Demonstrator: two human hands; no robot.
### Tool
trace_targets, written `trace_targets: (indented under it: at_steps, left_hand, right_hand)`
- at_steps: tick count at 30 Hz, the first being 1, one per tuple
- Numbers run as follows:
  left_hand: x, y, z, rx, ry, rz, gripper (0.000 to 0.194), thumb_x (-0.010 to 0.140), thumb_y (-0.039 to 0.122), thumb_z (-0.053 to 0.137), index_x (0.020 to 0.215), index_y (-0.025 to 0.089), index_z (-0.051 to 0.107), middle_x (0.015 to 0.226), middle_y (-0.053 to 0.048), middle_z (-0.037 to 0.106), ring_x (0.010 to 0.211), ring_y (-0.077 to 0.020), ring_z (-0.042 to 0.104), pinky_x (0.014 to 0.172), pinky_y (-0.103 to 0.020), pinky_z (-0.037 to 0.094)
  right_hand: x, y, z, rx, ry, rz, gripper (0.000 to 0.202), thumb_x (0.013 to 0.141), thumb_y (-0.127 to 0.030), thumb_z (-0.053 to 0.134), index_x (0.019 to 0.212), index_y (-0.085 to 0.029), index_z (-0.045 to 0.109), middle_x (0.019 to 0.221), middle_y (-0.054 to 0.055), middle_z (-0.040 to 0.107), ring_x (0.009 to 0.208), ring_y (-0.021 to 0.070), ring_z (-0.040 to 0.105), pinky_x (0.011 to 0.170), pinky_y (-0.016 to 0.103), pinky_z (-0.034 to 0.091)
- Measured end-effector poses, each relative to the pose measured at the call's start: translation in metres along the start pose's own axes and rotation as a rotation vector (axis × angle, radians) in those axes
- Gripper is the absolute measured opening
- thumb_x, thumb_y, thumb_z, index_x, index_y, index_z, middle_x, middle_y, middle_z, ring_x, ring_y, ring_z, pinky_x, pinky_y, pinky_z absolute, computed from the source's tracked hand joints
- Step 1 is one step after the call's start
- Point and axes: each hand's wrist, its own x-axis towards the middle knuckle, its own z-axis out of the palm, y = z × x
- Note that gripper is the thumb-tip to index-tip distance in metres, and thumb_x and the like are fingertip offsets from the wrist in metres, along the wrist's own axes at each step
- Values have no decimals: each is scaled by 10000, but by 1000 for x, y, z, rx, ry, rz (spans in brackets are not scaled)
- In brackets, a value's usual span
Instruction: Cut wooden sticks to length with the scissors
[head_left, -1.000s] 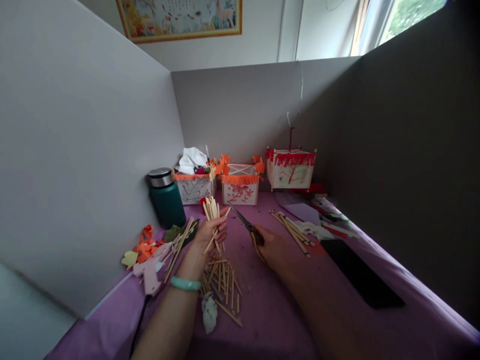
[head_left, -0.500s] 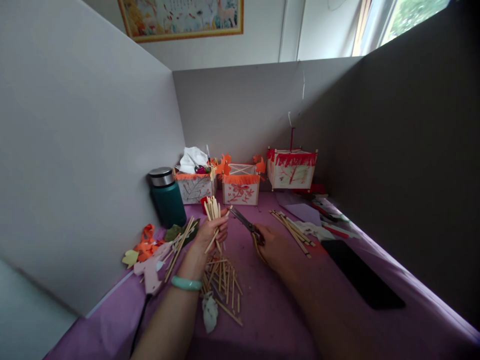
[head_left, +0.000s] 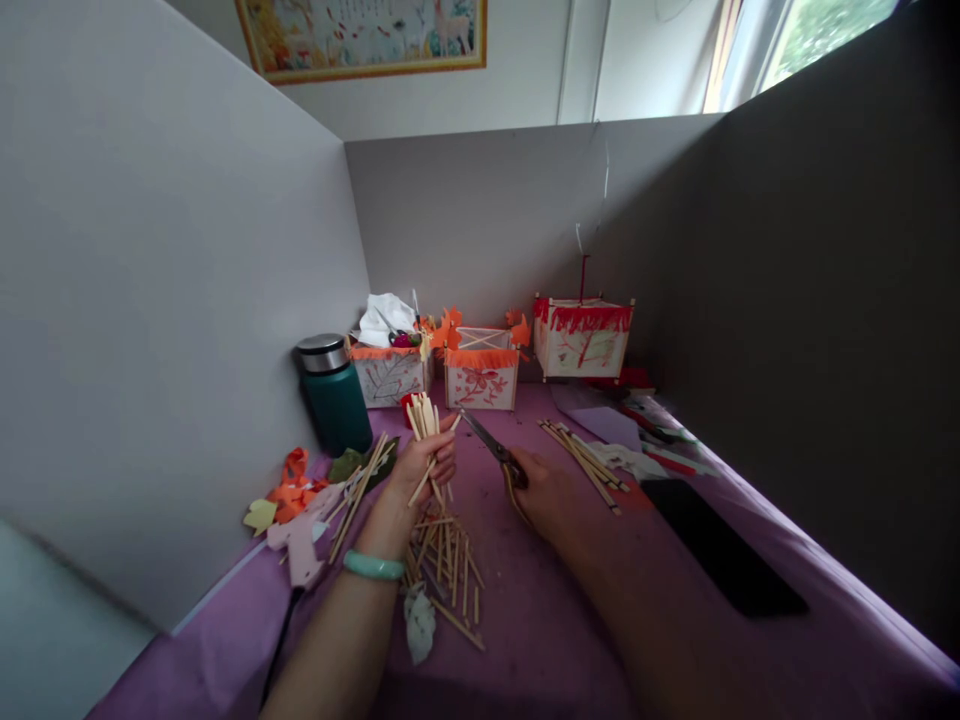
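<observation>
My left hand, with a pale green bangle on its wrist, is closed around a bundle of thin wooden sticks. One stick leans out of the bundle to the right. In my right hand is a pair of scissors, its blades pointing up and left. The scissor tips are beside that stick's end; whether they touch it I cannot tell. Below my left hand lies a loose pile of cut sticks with a crumpled white tissue.
A pink glue gun, orange paper scraps and a green bottle are at left. Paper lanterns line the back. Dark-tipped sticks and a black phone lie at right on the purple cloth. Grey partitions enclose the table.
The scissor tips have shifted very slightly, with a small gap showing from the leaning stick's end. Both hands otherwise keep nearly the same place and grip.
</observation>
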Motion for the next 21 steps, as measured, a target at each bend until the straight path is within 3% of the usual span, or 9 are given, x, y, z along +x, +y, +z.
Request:
trace_targets:
  at_steps: [5,10,14,17,21]
  left_hand:
    - [0,1,-1,-11,-20,-19,516,826,141,622,1334,134,529,503,112,384,310,-45,240,350,-175,180]
    - [-1,6,-2,-17,17,-12,501,838,129,601,1334,110,531,511,103,399,315,-43,258,356,-170,204]
    - [0,10,-4,-15,97,24,512,851,127,582,1359,117,516,532,95,426,314,-45,284,352,-171,216]
    - [1,12,-6,-24,120,27,535,850,141,601,1376,133,504,546,99,431,315,-43,293,355,-171,219]
    - [1,14,-8,-47,135,54,520,848,140,599,1361,134,509,552,99,430,322,-40,289,360,-167,218]
  right_hand:
    - [2,2,-1,49,-22,-31,301,958,-344,479,1060,-216,731,889,71,756,772,201,675,671,263,420]
    - [8,14,-7,45,-45,-3,302,955,-349,476,1073,-227,725,868,63,752,743,199,666,656,269,412]
    - [15,41,-8,-52,-216,64,241,889,-263,544,1041,-213,724,953,88,756,856,222,681,702,277,421]
    - [19,60,-6,-51,-329,62,372,806,-217,633,1174,-194,685,1137,119,731,1001,239,671,782,287,446]
    - [26,66,-7,-196,-256,108,345,875,-220,560,1201,-169,663,1126,165,717,996,263,675,809,335,457]
